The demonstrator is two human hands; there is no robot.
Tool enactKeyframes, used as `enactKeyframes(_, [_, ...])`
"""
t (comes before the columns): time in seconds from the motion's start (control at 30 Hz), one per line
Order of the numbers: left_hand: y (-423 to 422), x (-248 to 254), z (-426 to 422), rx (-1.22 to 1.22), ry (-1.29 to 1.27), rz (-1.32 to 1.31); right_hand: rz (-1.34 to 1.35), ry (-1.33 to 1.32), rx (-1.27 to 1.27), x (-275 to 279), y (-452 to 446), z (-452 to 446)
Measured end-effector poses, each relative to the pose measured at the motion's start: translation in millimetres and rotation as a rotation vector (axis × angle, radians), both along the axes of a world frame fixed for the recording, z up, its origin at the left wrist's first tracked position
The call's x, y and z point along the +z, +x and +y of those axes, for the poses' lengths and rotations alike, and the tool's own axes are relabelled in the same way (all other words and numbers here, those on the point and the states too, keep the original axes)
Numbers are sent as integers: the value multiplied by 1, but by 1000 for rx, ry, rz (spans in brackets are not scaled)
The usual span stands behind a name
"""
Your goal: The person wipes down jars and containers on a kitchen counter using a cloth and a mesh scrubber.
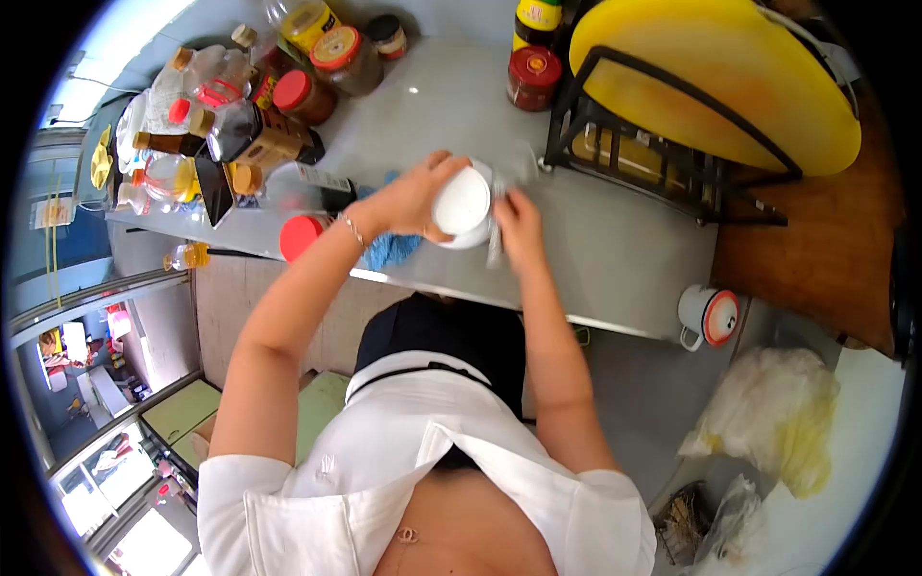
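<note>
My left hand (415, 200) is wrapped round a small white round container (463, 204), seen from above; its top looks white, and I cannot tell whether that is a lid or white contents. Just to its right, my right hand (521, 228) is closed, fingers pinched on a clear, see-through piece (496, 230) blurred by motion. That piece is close beside the container's edge. Under my left wrist, a crumpled blue cloth (392, 252) lies on the grey counter (615, 259).
Bottles and jars crowd the counter's left side, among them a red-lidded jar (303, 236) near the front edge. A black rack (663, 158) holds yellow round boards (715, 86) at the back right. A white enamel mug (709, 317) stands at the right front corner.
</note>
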State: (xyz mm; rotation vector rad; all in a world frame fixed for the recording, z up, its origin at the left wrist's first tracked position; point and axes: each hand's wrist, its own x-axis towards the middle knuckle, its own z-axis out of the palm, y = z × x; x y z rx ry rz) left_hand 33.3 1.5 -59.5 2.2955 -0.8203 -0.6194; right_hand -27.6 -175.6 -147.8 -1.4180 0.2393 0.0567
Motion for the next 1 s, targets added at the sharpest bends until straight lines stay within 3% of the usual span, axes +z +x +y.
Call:
enactKeyframes(0.03, [-3, -2, 0, -18, -21, -3, 56, -47, 44, 3, 15, -5])
enactKeyframes(0.13, [2, 3, 3, -98, 26, 7, 272, 354, 257, -8, 61, -5])
enactKeyframes(0.23, [-2, 24, 3, -108, 426, -232, 279, 494, 194, -17, 54, -14])
enactKeyframes(0.33, [-27, 30, 3, 96, 413, -81, 301, 566, 98, -29, 39, -22])
enactKeyframes(0.47, [-49, -20, -7, 464, 169, -146, 139, 418, 101, -13, 0, -11])
enactKeyframes(0.57, [-46, -17, -15, 463, 50, -101, -132, 195, -23, -37, -17, 5])
enactKeyframes(0.6, [-46, -16, -14, 454, 49, -109, -135, 46, -12, -22, -11, 4])
enactKeyframes(0.7, [-42, -12, -9, 398, 40, -115, 125, 38, 221, 1, 39, -6])
enactKeyframes(0.73, [-36, -10, -6, 361, 32, -105, 192, 156, 310, 1, 53, -7])
enactKeyframes(0.87, [-29, -9, 8, 248, -41, -79, 142, 371, 201, -11, 20, -4])
enactKeyframes(0.97, [-29, -19, 11, 199, -28, -155, 44, 390, -8, -24, -29, 5])
enactKeyframes(1.0, [-30, -18, 12, 210, -46, -131, 87, 353, 40, -23, -25, 4])
